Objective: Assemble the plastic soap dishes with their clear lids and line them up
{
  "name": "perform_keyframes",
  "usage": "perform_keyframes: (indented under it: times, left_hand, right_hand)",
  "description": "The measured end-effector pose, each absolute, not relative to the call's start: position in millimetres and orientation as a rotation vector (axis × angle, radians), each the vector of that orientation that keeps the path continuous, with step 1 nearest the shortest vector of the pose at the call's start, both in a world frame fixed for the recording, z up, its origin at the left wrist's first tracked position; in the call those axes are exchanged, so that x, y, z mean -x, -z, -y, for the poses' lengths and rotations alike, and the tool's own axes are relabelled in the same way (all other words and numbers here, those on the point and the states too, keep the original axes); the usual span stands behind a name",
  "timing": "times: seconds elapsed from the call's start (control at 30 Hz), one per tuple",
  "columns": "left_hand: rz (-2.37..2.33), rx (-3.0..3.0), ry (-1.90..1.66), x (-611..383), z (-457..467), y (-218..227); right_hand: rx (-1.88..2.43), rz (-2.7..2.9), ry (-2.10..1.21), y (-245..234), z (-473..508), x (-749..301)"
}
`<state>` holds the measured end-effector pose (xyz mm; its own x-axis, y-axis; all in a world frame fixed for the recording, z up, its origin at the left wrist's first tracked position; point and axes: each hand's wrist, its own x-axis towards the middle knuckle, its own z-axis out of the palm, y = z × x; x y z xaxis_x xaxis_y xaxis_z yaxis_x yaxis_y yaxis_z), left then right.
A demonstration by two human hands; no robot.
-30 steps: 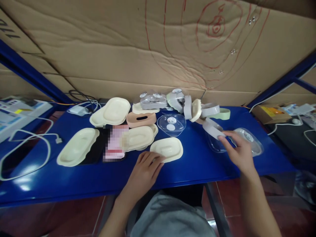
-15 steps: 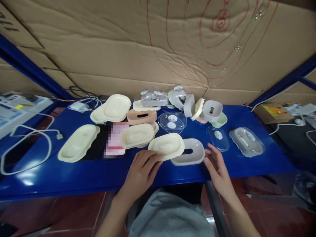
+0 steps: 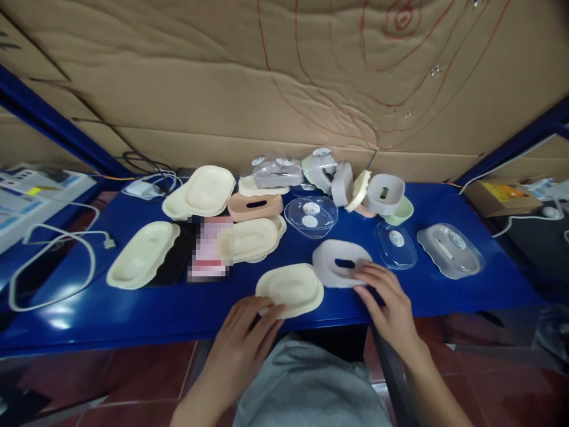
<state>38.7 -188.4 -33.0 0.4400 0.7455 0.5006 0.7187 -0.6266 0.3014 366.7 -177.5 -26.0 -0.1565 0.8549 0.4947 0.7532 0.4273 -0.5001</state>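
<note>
My left hand point(image 3: 246, 332) pinches the near-left edge of a cream oval lid point(image 3: 293, 287) with a raised oval in its middle. Just right of the lid lies a grey oval box point(image 3: 322, 267) with a dark slot in its floor. My right hand point(image 3: 386, 302) grips that box at its right end, fingers over the rim and thumb at the near side. The lid's right end comes close to the box's left end; whether they touch, I cannot tell. Behind them rests a clear plastic cover point(image 3: 326, 213) bearing round stickers.
More cream lids point(image 3: 146, 252) lie on the left, beside a phone-like pink rectangle point(image 3: 208, 249). A peach slotted box point(image 3: 235, 206), grey boxes point(image 3: 391, 204) and clear covers point(image 3: 398, 255) are spread behind and to the right. A white cable point(image 3: 89, 279) trails across the blue table point(image 3: 200, 320).
My left hand has brought the cream lid down and toward me, off the grey box's left end. My right hand has closed on the box, which has shifted slightly away from me.
</note>
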Motion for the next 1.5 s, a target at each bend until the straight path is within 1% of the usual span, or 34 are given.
perform_keyframes:
  times: [0.13,0.3,0.4,0.53,0.6,0.73,0.8,0.87,0.93,1.07,1.17,1.23,1.4,1.5]
  left_hand:
    - [-1.361,-2.602,-1.037,-61.2,181.3,35.9]
    - [-1.272,-2.713,-0.874,-58.9,169.3,38.1]
    - [-1.215,-2.699,-0.868,-52.7,167.2,42.8]
    - [-1.26,-2.684,-0.918,-52.5,168.9,44.5]
    - [-1.256,-2.669,-0.931,-53.9,170.0,42.3]
    - [-1.189,-2.563,-0.978,-54.0,171.4,39.2]
    - [-1.175,-2.486,-1.011,-52.5,172.0,40.2]
    - [-1.184,-2.407,-1.014,-50.9,172.4,41.9]
    - [-1.205,-2.313,-0.981,-49.6,172.6,43.2]
    - [-1.263,-2.099,-0.896,-47.1,171.4,42.2]
    - [-1.26,-2.01,-0.849,-44.4,169.1,39.3]
    - [-1.239,-2.001,-0.838,-43.0,167.7,37.6]
    - [-1.19,-2.043,-0.835,-42.1,167.1,36.9]
    - [-1.178,-2.08,-0.83,-42.2,168.1,38.5]
  right_hand:
    - [1.261,2.128,-0.211,22.6,187.5,-337.8]
    - [1.205,2.258,-0.186,29.9,193.1,-308.2]
    - [1.214,2.273,-0.195,28.9,190.1,-305.8]
    - [1.186,2.347,-0.21,21.3,179.7,-324.9]
    - [1.31,2.249,-0.108,21.4,170.6,-346.3]
    - [1.86,1.741,0.215,33.4,149.6,-398.0]
    - [2.054,1.566,0.257,40.2,144.1,-416.8]
    - [2.111,1.513,0.195,43.7,144.9,-425.7]
    - [2.019,1.591,0.069,43.8,151.8,-424.2]
    - [1.599,1.857,-0.286,41.4,173.9,-399.8]
    - [1.388,1.812,-0.401,41.4,185.2,-376.9]
    - [1.385,1.779,-0.338,40.2,185.5,-365.6]
    - [1.428,1.811,0.035,29.9,163.6,-359.3]
    - [1.509,2.006,0.087,25.7,146.8,-366.1]
